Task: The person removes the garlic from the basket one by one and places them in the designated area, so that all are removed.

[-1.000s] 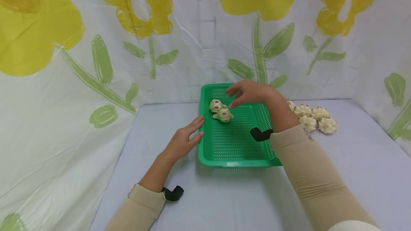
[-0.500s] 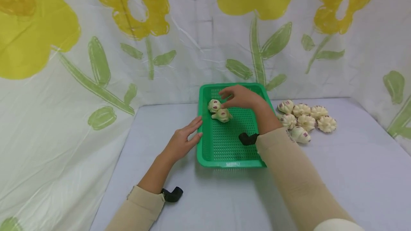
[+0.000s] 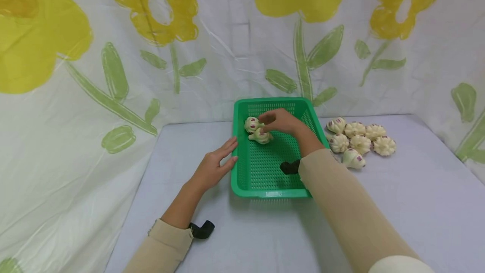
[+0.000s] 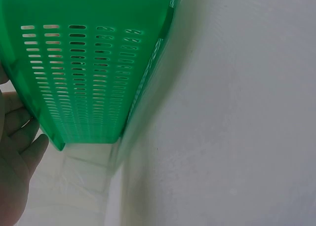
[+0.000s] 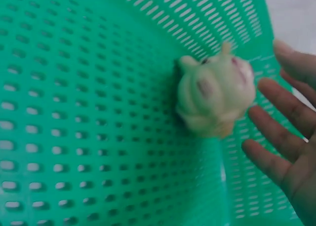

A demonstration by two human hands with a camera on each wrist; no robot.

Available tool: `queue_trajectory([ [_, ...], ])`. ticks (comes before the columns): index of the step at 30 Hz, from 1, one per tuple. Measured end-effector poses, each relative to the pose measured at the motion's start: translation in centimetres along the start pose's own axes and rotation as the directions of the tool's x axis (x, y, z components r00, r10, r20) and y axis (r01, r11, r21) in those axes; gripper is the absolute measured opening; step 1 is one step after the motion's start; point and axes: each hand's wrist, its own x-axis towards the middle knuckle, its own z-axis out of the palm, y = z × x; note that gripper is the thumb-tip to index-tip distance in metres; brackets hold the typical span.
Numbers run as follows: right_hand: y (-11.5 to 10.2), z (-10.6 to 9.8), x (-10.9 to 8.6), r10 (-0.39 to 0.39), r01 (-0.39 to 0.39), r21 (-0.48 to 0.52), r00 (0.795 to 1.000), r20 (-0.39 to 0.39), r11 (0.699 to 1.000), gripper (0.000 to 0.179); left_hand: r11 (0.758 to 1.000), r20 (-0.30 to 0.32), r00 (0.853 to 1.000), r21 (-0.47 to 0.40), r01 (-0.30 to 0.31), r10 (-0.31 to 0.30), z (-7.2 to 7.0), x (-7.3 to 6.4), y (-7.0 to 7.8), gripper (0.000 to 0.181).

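In the head view my left hand [image 3: 210,169] rests against the left rim of the green basket [image 3: 270,194], its fingers straight. The left wrist view shows its fingertips at the outside of the basket's rim. Two garlic bulbs lie in the basket near its left wall, an upper bulb [image 3: 251,124] and a lower bulb [image 3: 260,137], touching each other. My right hand [image 3: 282,122] hovers inside the basket just right of them, thumb close to the lower bulb. In the right wrist view its fingers are spread beside the blurred garlic [image 5: 212,97], holding nothing; contact cannot be made out.
Several more garlic bulbs [image 3: 360,143] lie grouped on the white-covered table [image 3: 409,205], right of the basket. A flower-printed curtain [image 3: 212,20] hangs behind and to the sides. The right forearm crosses the basket's right rim.
My right hand has moved left and down inside the basket, closer to the two bulbs. The garlic group on the right is now uncovered. My left hand stays at the rim.
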Motion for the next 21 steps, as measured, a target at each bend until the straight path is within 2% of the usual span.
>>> queue_trajectory([
  [6,1.9,0.2,0.4,0.060,-0.058,0.156,0.998,-0.011,0.986,0.052,1.000,0.002,1.000,-0.007,-0.009,0.009,0.1,0.0,-0.1,0.049],
  [10,2.8,0.5,0.7,0.067,-0.064,0.234,0.998,-0.008,0.970,0.052,1.000,0.011,1.000,-0.004,-0.001,0.001,0.1,0.0,-0.1,0.050],
  [15,3.3,0.8,1.0,0.060,-0.064,0.269,0.998,0.025,0.961,0.052,1.000,0.007,1.000,0.002,-0.001,0.001,0.1,0.0,-0.1,0.050],
  [21,2.9,0.9,1.0,0.075,-0.088,0.233,0.995,0.068,0.969,0.052,1.000,0.001,1.000,0.007,-0.012,0.012,0.0,0.1,0.0,0.049],
])
